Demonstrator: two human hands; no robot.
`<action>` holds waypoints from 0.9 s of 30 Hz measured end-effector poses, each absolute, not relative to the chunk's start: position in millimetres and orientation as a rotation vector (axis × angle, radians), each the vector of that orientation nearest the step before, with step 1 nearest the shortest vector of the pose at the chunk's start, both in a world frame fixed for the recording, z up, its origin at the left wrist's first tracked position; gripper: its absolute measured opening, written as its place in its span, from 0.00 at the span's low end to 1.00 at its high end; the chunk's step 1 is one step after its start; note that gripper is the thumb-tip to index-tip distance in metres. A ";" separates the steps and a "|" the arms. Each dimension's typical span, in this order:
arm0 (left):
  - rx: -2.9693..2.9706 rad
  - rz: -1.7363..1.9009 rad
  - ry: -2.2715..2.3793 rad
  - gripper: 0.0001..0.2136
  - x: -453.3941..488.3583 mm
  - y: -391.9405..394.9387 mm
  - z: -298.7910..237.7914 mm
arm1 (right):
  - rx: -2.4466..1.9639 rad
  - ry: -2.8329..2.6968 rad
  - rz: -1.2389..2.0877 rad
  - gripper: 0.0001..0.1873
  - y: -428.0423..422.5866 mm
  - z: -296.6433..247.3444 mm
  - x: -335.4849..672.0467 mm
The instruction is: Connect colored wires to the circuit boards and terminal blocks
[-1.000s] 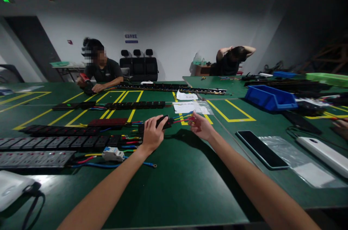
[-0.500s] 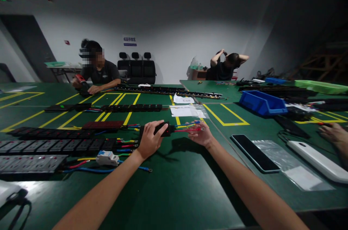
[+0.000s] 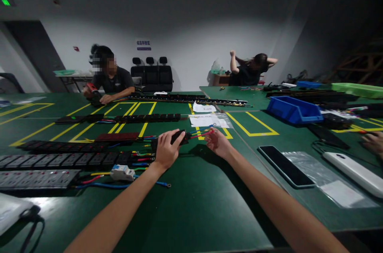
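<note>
My left hand (image 3: 168, 148) is closed over a small black rectangular block (image 3: 184, 137), holding it just above the green table. Blue, yellow and red wires (image 3: 197, 135) come out of the block's right end. At their far ends, my right hand (image 3: 218, 142) pinches the red wire between thumb and fingers. The blue wire's ring-shaped tip shows above those fingers. To the left lie long black power strips (image 3: 98, 160) in rows, with coloured leads at their ends. A white circuit breaker (image 3: 122, 172) sits among the nearest leads.
A phone (image 3: 285, 166), a plastic bag (image 3: 302, 159) and a white power bank (image 3: 356, 173) lie at right, beside another person's hand (image 3: 372, 141). A blue bin (image 3: 293, 110) stands behind. Papers (image 3: 205, 120) lie ahead. Across the table, one person (image 3: 112, 79) holds a red-and-black tool; another (image 3: 249, 73) raises both arms.
The view has shifted slightly, so most things sit further right. My right hand has turned a little around the wire ends, and the block tilts more. The far person's arm has moved outward.
</note>
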State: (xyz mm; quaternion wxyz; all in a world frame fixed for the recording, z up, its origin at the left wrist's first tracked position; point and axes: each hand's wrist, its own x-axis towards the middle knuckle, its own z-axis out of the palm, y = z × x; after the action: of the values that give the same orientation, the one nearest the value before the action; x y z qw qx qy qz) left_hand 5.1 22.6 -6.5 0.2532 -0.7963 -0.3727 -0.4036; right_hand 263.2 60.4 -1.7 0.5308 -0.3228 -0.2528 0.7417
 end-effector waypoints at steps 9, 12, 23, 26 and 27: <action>-2.201 -1.087 -1.000 0.26 4.0 21.4 -5.9 | -0.911 -0.713 1.705 0.11 64.3 -7.4 258.1; -2.246 -1.084 -0.917 0.26 3.5 17.4 -4.6 | -0.900 -0.703 1.726 0.09 64.2 -7.6 257.0; -2.110 -1.016 -1.094 0.25 6.3 20.6 -5.7 | -0.818 -0.708 1.739 0.14 62.0 -2.9 263.0; -2.089 -0.963 -1.168 0.26 7.2 20.8 -5.1 | -0.820 -0.729 1.676 0.20 63.3 -3.3 263.9; -2.090 -0.956 -1.186 0.26 7.3 20.7 -4.9 | -0.835 -0.759 1.638 0.22 63.4 -3.9 263.3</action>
State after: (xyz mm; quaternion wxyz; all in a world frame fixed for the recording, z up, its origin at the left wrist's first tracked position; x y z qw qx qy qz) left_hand 7.3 20.7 -4.9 0.2739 -0.7772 -0.4409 -0.3556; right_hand 263.3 63.4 -3.9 0.5448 -0.3520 -0.3201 0.6905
